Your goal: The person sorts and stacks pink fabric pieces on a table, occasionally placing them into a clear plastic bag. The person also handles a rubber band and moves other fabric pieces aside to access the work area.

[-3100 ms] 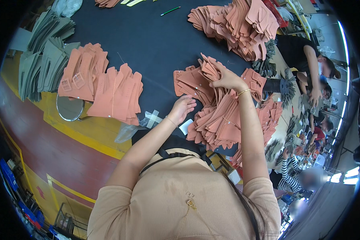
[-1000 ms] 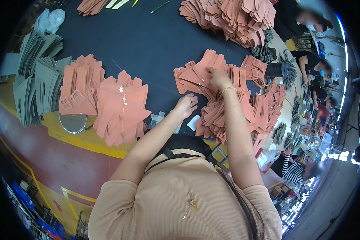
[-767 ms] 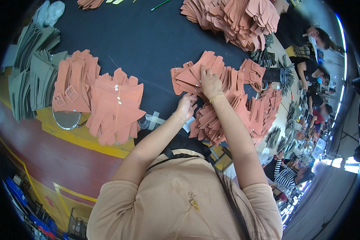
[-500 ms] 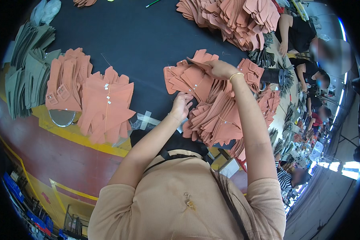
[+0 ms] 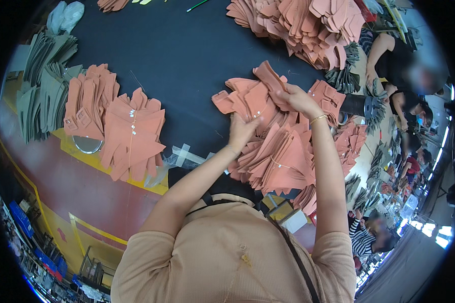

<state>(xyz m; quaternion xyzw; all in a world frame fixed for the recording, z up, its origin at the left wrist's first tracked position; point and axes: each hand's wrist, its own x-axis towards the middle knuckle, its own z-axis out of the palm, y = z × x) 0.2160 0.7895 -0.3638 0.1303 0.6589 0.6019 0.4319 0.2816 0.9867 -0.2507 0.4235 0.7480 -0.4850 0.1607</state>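
My right hand (image 5: 301, 103) is closed on a salmon-pink cut piece (image 5: 269, 76), which it holds raised and bent over a stack. My left hand (image 5: 242, 132) grips the near edge of that small stack of pink pieces (image 5: 250, 98), its thumb lying on top beside a tiny white tag. Its other fingers are hidden under the stack. Just nearer to me lies a thick fanned bundle of pink pieces (image 5: 283, 159), tied with a thin cord. Right of my right hand are pink pieces with buckles (image 5: 328, 101).
On the dark table (image 5: 187, 65), a tied pink bundle (image 5: 133, 134) and buckled pink straps (image 5: 88, 103) lie left, beside grey-green stacks (image 5: 50, 91). A large pink pile (image 5: 308, 25) is at the far right. Clear tape (image 5: 184, 155) marks the near edge. Co-workers sit along the right.
My left hand has moved from beside the stack onto its edge and closed on it. The piece in my right hand has swung from nearly flat to more upright. The view has shifted slightly.
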